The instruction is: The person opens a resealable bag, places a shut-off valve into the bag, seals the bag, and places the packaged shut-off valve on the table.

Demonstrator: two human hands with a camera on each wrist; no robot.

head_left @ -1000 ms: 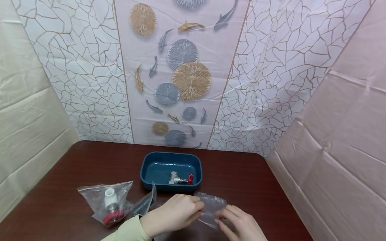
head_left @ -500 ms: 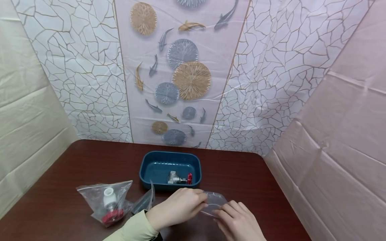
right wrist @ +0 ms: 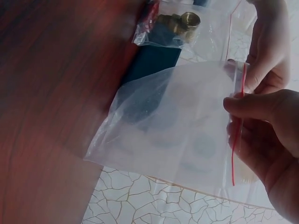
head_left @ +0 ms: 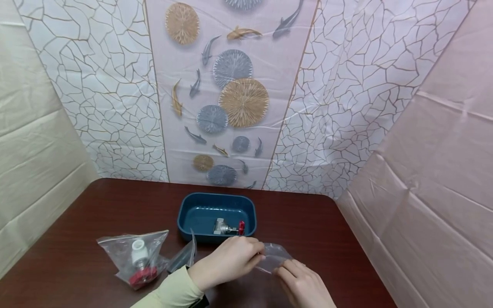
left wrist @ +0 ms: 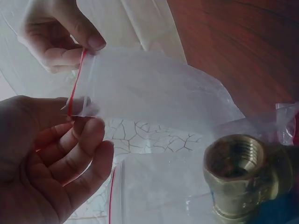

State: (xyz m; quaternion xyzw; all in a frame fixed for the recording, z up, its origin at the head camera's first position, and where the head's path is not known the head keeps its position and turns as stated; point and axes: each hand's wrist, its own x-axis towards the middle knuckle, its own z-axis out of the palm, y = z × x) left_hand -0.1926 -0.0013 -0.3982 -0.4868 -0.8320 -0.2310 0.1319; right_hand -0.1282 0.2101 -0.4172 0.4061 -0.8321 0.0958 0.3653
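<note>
Both hands hold a clear zip bag [head_left: 274, 254] with a red line along its mouth, in front of the blue tray. Nothing shows inside it. In the left wrist view, my left hand [left wrist: 70, 163] pinches one end of the mouth between thumb and fingers. My right hand [right wrist: 266, 135] grips the same red-lined edge further along, thumb on the near side in the right wrist view. Inside the blue tray [head_left: 197, 236] lies a silver valve [head_left: 222, 226] with a red handwheel. Another bag, holding a brass valve [left wrist: 236, 175], shows beyond my left hand.
On the left of the table [head_left: 316, 231] lies a clear bag [head_left: 158, 244] with a white pipe fitting [head_left: 138, 252] and red handwheel. A further bag [head_left: 185, 256] with something dark sits beside my left forearm. Patterned cloth [head_left: 346, 107] hangs behind.
Both hands have kept hold of the bag's mouth. The left hand has moved slightly up and away, and the bag lies more stretched between them. The tray and other bags stay put.
</note>
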